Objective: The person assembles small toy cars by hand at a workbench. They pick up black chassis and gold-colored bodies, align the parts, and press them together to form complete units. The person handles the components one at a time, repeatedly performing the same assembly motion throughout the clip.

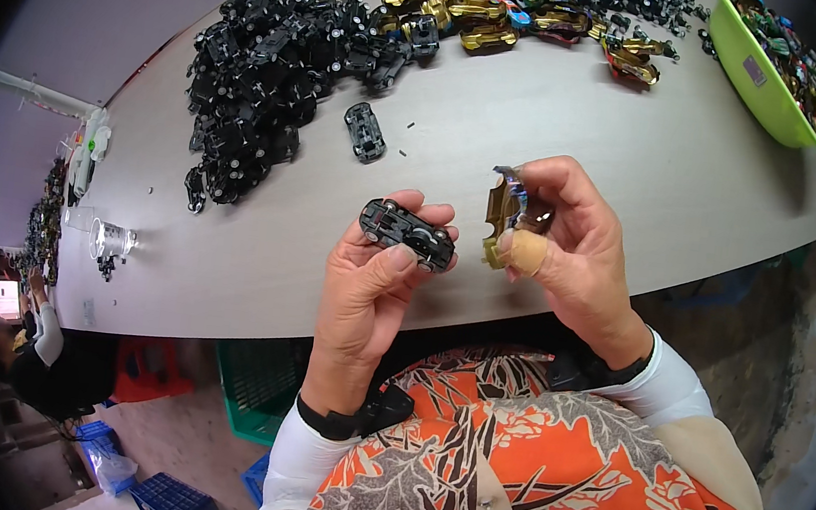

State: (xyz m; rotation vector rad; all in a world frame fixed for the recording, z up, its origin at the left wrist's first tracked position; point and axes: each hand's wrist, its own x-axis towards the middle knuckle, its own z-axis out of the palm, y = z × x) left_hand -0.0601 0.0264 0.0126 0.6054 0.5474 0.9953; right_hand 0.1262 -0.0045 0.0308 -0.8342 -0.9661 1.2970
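Between thumb and fingers, my left hand (pixel 375 281) grips a black toy car chassis (pixel 407 236) with small wheels. My right hand (pixel 575 249) pinches a gold toy car body shell (pixel 506 211), turned on its side so its hollow inside shows. A bandage wraps the right thumb. The two car parts are apart, the shell to the right of the chassis. Beyond my left hand, a single black chassis (pixel 365 132) lies on the table (pixel 586 109), with two tiny dark pieces beside it.
A big heap of black chassis (pixel 263 67) covers the far left. Gold and coloured car shells (pixel 488 38) lie at the back. A green basin (pixel 764 89) of car parts stands far right. A clear cup (pixel 111 239) sits left. Another person (pixel 49 355) works at the far left.
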